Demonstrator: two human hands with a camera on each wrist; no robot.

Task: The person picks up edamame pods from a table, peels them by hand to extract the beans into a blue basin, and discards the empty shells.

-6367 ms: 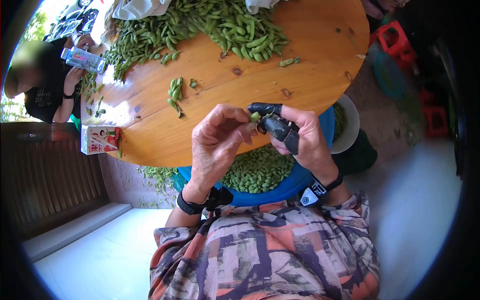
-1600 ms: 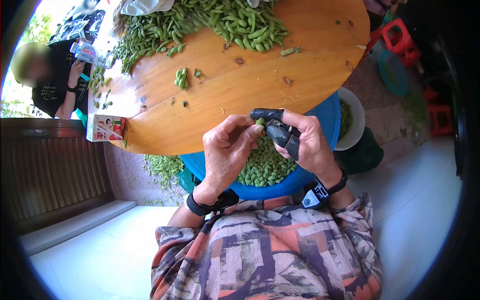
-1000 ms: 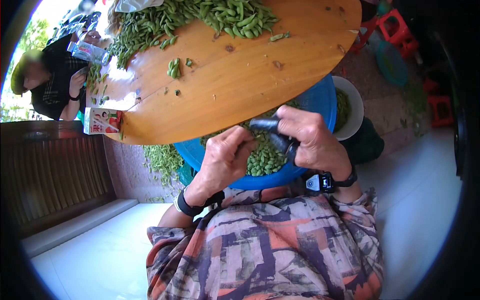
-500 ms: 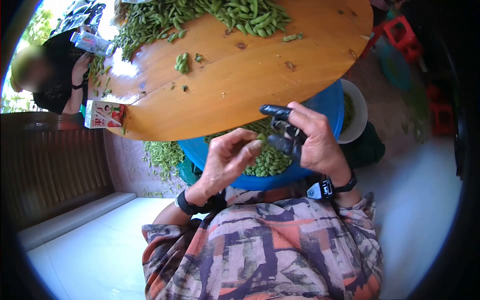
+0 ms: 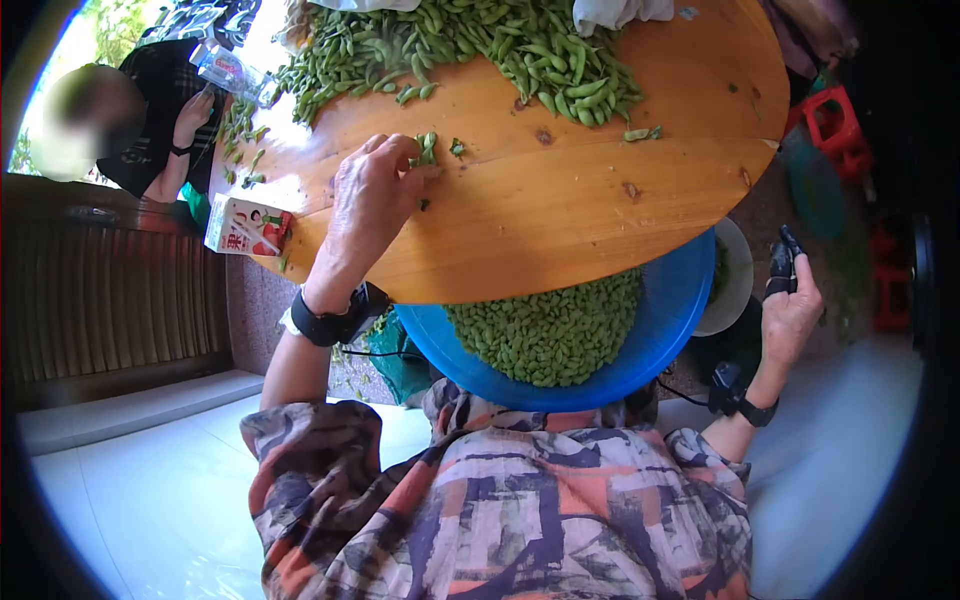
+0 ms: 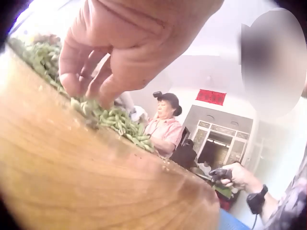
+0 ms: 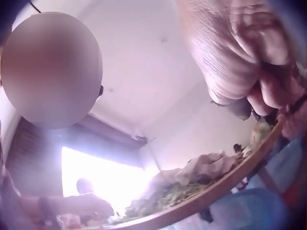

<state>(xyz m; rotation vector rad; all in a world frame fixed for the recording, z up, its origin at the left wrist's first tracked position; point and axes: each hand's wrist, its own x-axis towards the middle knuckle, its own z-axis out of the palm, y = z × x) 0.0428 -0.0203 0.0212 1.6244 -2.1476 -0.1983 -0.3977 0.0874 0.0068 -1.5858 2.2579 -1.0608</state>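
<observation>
In the head view my left hand (image 5: 370, 195) is over the wooden table, fingers bent and thumb at a small bunch of green edamame pods (image 5: 427, 149). The left wrist view shows the left fingertips (image 6: 72, 86) pointing down close over the tabletop. My right hand (image 5: 790, 318) is off to the right, beyond the table edge and beside a white bowl (image 5: 738, 285). Black wrappings (image 5: 782, 270) cover some of its fingers, and no pod shows in it. A blue basin (image 5: 675, 310) of shelled green beans (image 5: 550, 335) sits below the table edge, over my lap.
A large heap of pods (image 5: 480, 45) covers the table's far side. A red-and-white carton (image 5: 248, 228) and a plastic bottle (image 5: 232, 72) stand at left near another person (image 5: 150, 130). Red stools (image 5: 838, 130) are at right. Another person (image 6: 165, 127) sits across the table.
My hands were together over the basin with a pod between them; they have parted. The left has gone forward and left to the pods on the table, the right out to the right.
</observation>
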